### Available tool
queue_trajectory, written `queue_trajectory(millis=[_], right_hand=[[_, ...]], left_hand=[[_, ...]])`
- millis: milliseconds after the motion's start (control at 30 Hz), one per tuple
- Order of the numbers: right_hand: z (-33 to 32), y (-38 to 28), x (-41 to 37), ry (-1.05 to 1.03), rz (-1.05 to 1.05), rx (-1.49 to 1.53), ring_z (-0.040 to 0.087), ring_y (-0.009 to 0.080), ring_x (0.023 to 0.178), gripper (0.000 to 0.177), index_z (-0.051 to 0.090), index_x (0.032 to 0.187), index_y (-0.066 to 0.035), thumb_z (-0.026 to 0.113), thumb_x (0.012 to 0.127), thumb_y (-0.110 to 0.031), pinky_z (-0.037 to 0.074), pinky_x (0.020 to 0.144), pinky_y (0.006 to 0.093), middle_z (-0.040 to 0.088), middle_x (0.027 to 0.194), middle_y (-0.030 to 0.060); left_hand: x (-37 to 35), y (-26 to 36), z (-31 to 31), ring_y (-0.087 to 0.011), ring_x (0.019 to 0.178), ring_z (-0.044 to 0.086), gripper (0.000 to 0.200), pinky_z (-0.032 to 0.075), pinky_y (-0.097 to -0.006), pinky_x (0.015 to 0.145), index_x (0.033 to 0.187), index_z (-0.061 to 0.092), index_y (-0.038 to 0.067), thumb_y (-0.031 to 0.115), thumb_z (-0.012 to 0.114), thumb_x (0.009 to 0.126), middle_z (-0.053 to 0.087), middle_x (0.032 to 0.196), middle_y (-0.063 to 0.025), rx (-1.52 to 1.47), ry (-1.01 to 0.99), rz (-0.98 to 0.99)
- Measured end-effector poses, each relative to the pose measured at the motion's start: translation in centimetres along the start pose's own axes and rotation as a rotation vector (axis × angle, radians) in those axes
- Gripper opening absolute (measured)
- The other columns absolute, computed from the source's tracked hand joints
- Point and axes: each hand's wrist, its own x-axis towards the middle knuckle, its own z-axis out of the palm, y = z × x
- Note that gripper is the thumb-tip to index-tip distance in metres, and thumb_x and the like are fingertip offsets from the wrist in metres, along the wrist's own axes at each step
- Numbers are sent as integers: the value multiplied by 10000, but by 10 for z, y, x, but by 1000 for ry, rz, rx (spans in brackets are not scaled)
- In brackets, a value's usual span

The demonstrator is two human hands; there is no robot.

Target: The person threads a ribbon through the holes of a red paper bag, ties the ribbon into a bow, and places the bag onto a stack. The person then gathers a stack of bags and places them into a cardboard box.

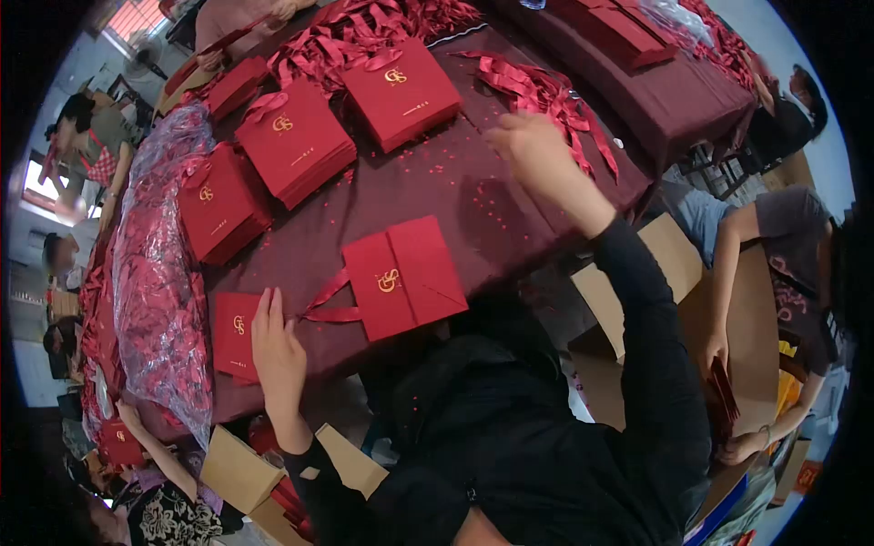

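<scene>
My left hand (278,350) lies with its fingers stretched out at the right edge of a small stack of flat red paper bags (238,329). Right of it, a red paper gift bag (405,278) with gold lettering lies flat, its red ribbon handle (330,298) pointing toward my left fingers. Farther out, my right hand (537,150) hovers over the table near a loose heap of red ribbons (537,91). Its fingers are curled together and a little blurred; I cannot make out what is between them, if anything.
Stacks of red bags (296,146) stand on the dark red tablecloth (382,191), with red scraps scattered about. A plastic-wrapped ribbon bundle (164,282) borders the left side. Cardboard boxes (637,273) flank my body. A person's hand (742,448) holds red pieces at the right box.
</scene>
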Motion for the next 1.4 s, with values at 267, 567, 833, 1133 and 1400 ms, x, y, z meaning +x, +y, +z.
queue_trajectory(millis=[267,567,833,1133,1400], right_hand=[[35,68,-18,-226,51,-291,632,290,851,142,671,867,-118,596,746,-112,516,715,418,642,807,88],[-37,66,26,915,374,1086,619,133,876,148,636,1035,21,606,933,-82,494,789,259,675,987,72],[-221,47,-24,946,-523,1822,614,215,873,238,620,1086,2,511,967,-174,474,803,327,645,1004,111],[-166,-91,-17,165,110,1468,576,95,726,158,639,1027,12,599,921,-98,455,633,235,634,870,30],[39,-179,-19,38,-28,935,610,363,770,87,608,867,6,642,827,-64,485,633,399,627,811,164]], left_hand=[[24,72,49,-342,1009,528,454,443,-414,875,1220,568,16,229,686,837,575,1104,-163,-211,35,63],[21,81,66,-317,959,495,567,418,-405,850,1197,577,-36,307,737,774,538,1035,-138,-132,61,-152],[14,92,78,-311,991,494,508,392,-436,859,1244,528,5,221,691,814,552,1073,-131,-77,192,-166],[19,78,80,-224,713,547,346,446,-345,662,1035,538,-10,75,739,767,621,837,-125,-719,43,-414],[17,73,82,-165,780,625,265,477,-287,709,1091,563,-28,52,655,856,683,907,-131,-913,-13,-408]])
